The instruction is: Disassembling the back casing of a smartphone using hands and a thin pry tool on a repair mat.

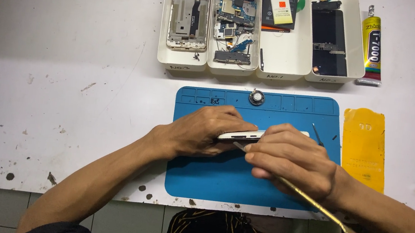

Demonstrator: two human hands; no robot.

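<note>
A white phone (244,134) stands on its long edge over the blue work mat (221,177). My left hand (201,130) grips the phone's left end from above. My right hand (293,159) holds a long thin metal pry blade (326,212), its tip touching the phone's lower edge near the middle. The blade's handle end runs down to the lower right past my wrist. Most of the phone is hidden behind both hands.
Four white trays (233,65) at the back hold a phone frame (189,13), circuit boards (233,16), a battery (278,8) and a dark screen (330,41). A glue tube (372,46) lies to their right. A yellow film packet (364,146) sits beside the mat; a small round part (256,97) rests on its top edge.
</note>
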